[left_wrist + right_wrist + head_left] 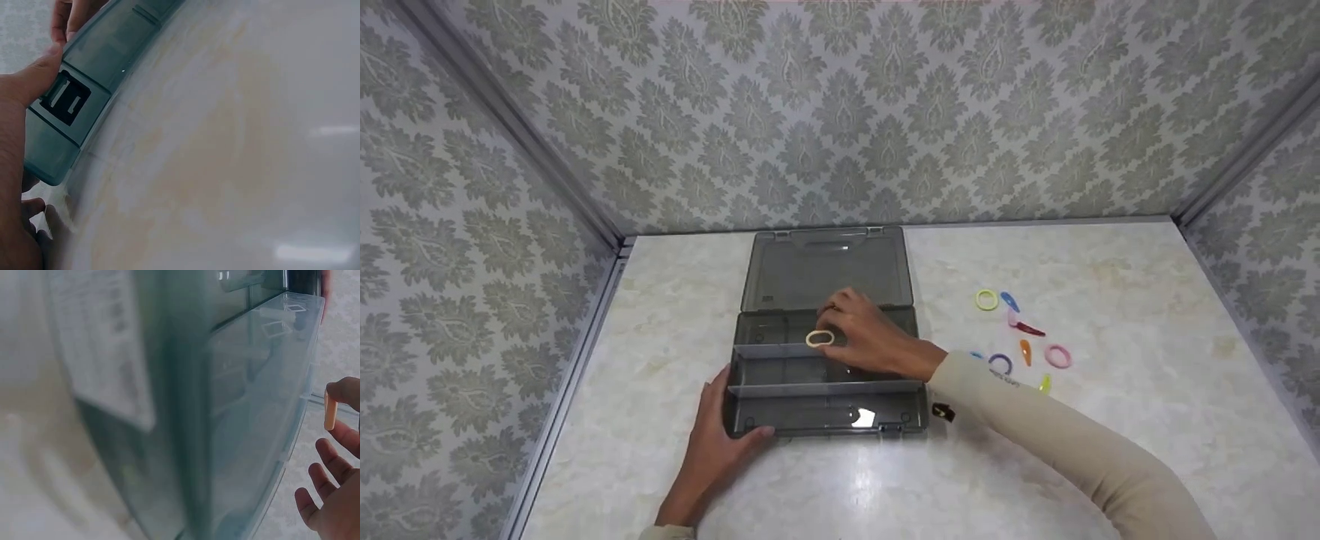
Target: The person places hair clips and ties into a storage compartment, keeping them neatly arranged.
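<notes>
Box [810,432] on worktop [847,495], lid [825,270] folded back flat; two dividers, three long compartments. Right hand [874,341]: grip closed to a pinch, thumb and finger on a cream band [820,346], other fingers loosely spread in right wrist view. Band held over box, in line with rear divider. Left hand [720,435]: grip closed about the box's left front corner, thumb along front wall. Right of box, loose: yellow ring [987,309], blue clip [1009,301], red clip [1030,329], orange clip [1025,352], pink ring [1058,367]; purple ring [1000,355] near right sleeve [1035,420].
</notes>
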`<move>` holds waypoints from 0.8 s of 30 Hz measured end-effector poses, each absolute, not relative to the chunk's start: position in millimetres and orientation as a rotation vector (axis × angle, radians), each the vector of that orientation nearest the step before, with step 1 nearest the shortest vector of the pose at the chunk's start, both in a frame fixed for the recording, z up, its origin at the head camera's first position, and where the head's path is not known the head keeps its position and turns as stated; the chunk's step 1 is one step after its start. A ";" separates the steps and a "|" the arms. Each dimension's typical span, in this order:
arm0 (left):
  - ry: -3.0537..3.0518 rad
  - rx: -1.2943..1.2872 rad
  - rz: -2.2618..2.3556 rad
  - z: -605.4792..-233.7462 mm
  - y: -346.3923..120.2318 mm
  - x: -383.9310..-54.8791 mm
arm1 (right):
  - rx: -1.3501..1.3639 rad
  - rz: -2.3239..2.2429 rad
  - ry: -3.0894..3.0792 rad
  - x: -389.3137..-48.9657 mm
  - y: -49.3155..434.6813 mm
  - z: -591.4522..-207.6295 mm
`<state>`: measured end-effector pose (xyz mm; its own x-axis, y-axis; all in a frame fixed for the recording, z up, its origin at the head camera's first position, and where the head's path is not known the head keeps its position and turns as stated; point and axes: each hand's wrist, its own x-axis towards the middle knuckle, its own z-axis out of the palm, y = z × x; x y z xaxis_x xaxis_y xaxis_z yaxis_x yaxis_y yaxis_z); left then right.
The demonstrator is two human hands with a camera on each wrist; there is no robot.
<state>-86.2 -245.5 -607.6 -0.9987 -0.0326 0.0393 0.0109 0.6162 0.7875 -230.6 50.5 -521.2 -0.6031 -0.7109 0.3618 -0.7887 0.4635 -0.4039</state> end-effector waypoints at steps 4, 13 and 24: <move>-2.779 0.030 -1.373 -607.6 -245.3 -86.3 | 1.385 0.801 -2.555 -228.8 40.3 -522.5; -2.723 -0.031 -1.376 -609.7 -245.3 -86.6 | 1.426 0.760 -2.614 -227.4 29.9 -518.7; -2.740 -0.024 -1.359 -608.4 -245.2 -86.7 | 1.527 0.718 -2.688 -227.1 11.3 -524.1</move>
<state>-86.7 -245.2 -608.4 -0.9964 -0.0227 0.0812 0.0509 0.6057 0.7941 -227.1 11.3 -524.1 -0.5368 -0.8220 0.1902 -0.8074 0.4350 -0.3986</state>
